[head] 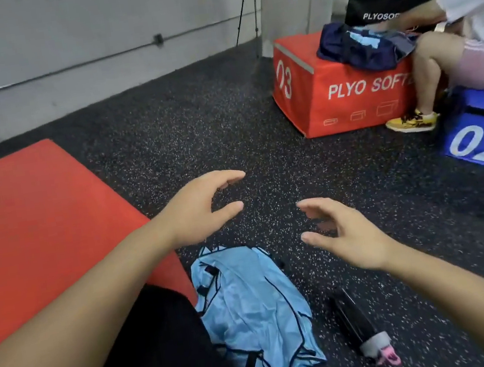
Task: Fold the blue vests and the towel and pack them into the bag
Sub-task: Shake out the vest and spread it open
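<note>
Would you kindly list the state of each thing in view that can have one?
left hand: open, holding nothing, above the floor.
right hand: open, holding nothing.
light blue vests: crumpled, unfolded, on the floor.
black bottle: lying on its side, cap on.
navy bag: open, on the red plyo box.

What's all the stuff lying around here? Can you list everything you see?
Light blue mesh vests: one crumpled pile, on the speckled black rubber floor near the wearer.
Black cylindrical bottle with grey and pink cap: one, lying on the floor right of the vests.
Red foam plyo box marked 03: one, far right.
Navy fabric bag: one, atop that box.
Blue box marked 02: one, right edge.
Red mat: one, left.
Seated person: one, upper right.
Left hand, right hand: both empty, fingers relaxed, above the floor.
</note>
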`<state>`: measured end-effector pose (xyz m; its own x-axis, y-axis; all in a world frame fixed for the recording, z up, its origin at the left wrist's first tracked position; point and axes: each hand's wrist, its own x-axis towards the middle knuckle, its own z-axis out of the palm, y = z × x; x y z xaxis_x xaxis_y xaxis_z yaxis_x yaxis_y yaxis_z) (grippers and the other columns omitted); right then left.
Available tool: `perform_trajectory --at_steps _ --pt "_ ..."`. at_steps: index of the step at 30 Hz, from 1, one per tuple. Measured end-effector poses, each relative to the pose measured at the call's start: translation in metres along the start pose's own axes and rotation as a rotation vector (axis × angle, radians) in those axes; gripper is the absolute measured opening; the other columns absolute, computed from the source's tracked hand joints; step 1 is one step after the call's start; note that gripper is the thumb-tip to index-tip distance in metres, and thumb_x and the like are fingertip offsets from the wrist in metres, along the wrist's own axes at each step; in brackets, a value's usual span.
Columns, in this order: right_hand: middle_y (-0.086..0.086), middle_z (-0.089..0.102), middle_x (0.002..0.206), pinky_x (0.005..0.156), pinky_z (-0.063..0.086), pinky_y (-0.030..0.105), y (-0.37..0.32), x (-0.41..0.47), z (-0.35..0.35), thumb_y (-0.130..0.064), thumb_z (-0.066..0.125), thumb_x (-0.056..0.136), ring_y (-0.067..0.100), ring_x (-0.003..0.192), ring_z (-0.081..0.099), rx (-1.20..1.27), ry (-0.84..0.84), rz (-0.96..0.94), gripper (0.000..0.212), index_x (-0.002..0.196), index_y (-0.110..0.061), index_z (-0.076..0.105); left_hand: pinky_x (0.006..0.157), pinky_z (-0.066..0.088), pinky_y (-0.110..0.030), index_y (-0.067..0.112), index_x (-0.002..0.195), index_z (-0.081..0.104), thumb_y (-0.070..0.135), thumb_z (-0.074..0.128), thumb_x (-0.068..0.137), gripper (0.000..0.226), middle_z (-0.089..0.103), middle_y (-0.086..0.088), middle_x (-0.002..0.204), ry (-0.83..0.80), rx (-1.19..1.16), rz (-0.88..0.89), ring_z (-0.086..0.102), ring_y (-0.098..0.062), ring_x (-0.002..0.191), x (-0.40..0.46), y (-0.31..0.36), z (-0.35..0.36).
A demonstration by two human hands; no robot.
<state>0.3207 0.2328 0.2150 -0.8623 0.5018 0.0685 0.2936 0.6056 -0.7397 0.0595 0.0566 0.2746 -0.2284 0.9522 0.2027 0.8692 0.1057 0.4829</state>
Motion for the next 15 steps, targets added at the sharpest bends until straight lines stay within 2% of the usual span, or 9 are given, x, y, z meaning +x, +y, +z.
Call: perform_trajectory --at_steps 3,6,10,13,15 --pt "-0.02 0.053 0.14 0.114 0.043 0.035 0.03 0.011 0.029 -0.044 0.074 0.089 -0.005 0.13 0.048 -0.027 -0.07 0.017 0.059 0.143 -0.038 0.05 0.104 0.046 -0.03 0.039 0.145 0.048 0.042 0.065 0.094 0.053 0.053 0.021 0.14 -0.031 -0.02 -0.081 0.053 0.005 0.122 -0.007 -0.036 -0.002" --pt "-0.023 0.052 0.139 0.117 0.038 0.031 0.054 0.021 0.052 -0.043 0.074 0.089 -0.008 0.129 0.047 -0.046 -0.106 0.039 0.058 0.141 -0.039 0.051 0.1 0.05 -0.033 0.041 0.14 0.052 0.041 0.068 0.092 0.051 0.058 0.023 0.134 -0.053 -0.107 -0.186 0.055 0.004 0.12 -0.015 -0.079 0.0" --pt "-0.025 0.054 0.132 0.108 0.047 0.032 0.09 0.024 0.08 -0.043 0.075 0.087 -0.005 0.124 0.051 -0.004 -0.158 0.1 0.059 0.141 -0.035 0.053 0.099 0.052 -0.034 0.043 0.137 0.054 0.054 0.065 0.085 0.055 0.062 0.022 0.131 -0.095 -0.211 -0.284 0.058 0.002 0.12 -0.02 -0.124 0.022" --pt "-0.024 0.054 0.131 0.106 0.048 0.031 0.114 0.023 0.096 -0.054 0.068 0.085 -0.003 0.124 0.052 0.011 -0.175 0.144 0.062 0.142 -0.034 0.053 0.092 0.051 -0.025 0.041 0.137 0.055 0.049 0.065 0.085 0.054 0.062 0.018 0.131 -0.125 -0.274 -0.302 0.059 0.0 0.119 -0.017 -0.144 0.054" --pt "-0.024 0.053 0.133 0.11 0.045 0.028 0.13 0.023 0.105 -0.049 0.071 0.087 -0.007 0.125 0.05 0.013 -0.177 0.183 0.06 0.142 -0.034 0.053 0.091 0.05 -0.021 0.039 0.139 0.054 0.046 0.066 0.086 0.055 0.062 0.018 0.132 -0.155 -0.318 -0.312 0.058 0.0 0.12 -0.013 -0.155 0.08"
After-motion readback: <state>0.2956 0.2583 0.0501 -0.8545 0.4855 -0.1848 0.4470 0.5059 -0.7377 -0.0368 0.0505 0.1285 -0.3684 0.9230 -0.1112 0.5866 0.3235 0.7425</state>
